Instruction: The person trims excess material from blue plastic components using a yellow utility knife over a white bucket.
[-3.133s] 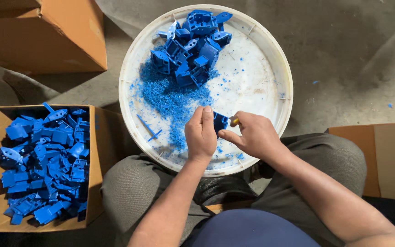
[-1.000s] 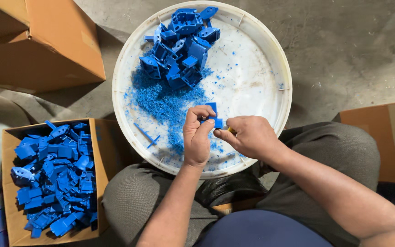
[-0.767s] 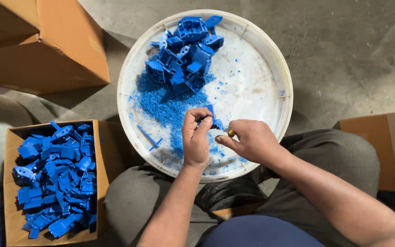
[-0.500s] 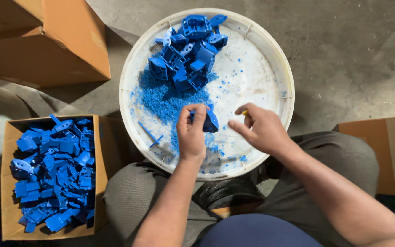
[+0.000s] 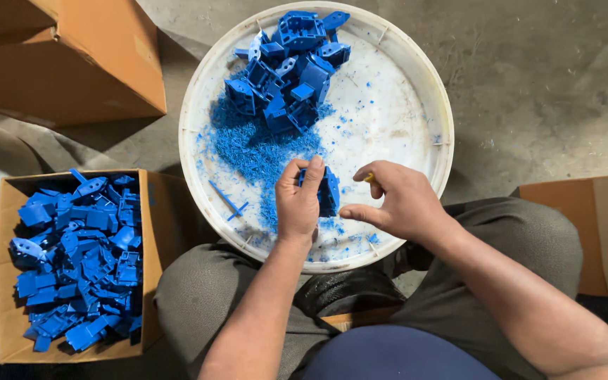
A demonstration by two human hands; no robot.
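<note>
The left hand (image 5: 298,204) grips a blue plastic part (image 5: 328,190) over the white round tray (image 5: 416,91), its long axis running roughly away from the person. The right hand (image 5: 395,200) sits just beside it, fingers curled around a small yellow-tipped tool (image 5: 369,178)

Blue part (image 5: 328,191) half hidden behind left hand (image 5: 298,204); right-hand tool mostly concealed.
</note>
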